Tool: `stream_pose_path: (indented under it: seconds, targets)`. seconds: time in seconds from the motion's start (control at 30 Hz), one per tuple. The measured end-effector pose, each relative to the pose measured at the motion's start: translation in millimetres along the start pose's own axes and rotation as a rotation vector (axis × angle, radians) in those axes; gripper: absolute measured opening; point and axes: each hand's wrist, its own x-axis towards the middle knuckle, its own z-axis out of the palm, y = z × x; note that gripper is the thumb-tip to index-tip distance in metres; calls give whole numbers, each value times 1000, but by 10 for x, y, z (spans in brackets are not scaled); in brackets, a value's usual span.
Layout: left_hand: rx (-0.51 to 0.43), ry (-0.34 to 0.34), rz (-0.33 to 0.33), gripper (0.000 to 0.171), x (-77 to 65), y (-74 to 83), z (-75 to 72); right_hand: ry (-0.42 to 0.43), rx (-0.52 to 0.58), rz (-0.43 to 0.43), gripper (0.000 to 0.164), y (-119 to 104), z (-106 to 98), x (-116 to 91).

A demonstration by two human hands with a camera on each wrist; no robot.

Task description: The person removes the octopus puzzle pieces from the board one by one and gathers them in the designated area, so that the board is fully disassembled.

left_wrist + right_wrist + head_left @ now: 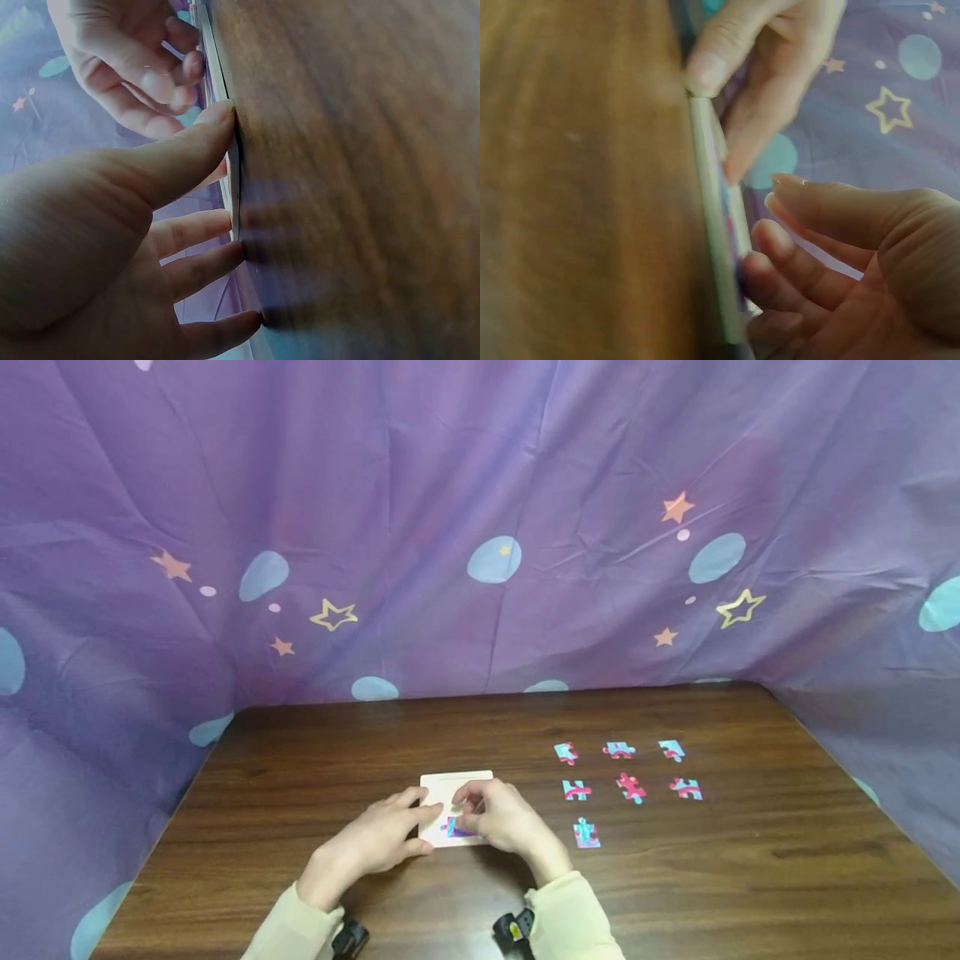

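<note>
A white puzzle tray (457, 775) lies on the table between both hands. Blue, pink and purple jigsaw pieces (453, 828) sit along its near side, partly covered by the right hand. My left hand (371, 835) rests at the tray's left side with fingers extended; in the left wrist view its thumb (184, 161) touches the tray's edge. Over the tray's right part is my right hand (506, 818), fingers loosely bent. Its thumb (840, 210) stands apart from the tray in the right wrist view, and no piece shows between thumb and fingers.
To the right of the tray, several loose jigsaw pieces (576, 790) lie spread in rows on the brown wooden table (315, 752). One piece (586, 833) lies nearest the right forearm. A purple curtain (420, 510) with stars hangs behind the table and at its sides.
</note>
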Motion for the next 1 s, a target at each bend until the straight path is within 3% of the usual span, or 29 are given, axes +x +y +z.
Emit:
stream_pose_path:
  seconds: [0.5,0.87,1.0]
  targets:
    - [0,12,1,52,-8,-21,8,-34,-170,51,19,-59,143,11]
    - [35,36,34,51,-11,-24,28,-34,-175,59,26,-80,135,-16]
    - [22,39,37,51,-18,-20,34,-27,-189,59,21,-83,146,-26]
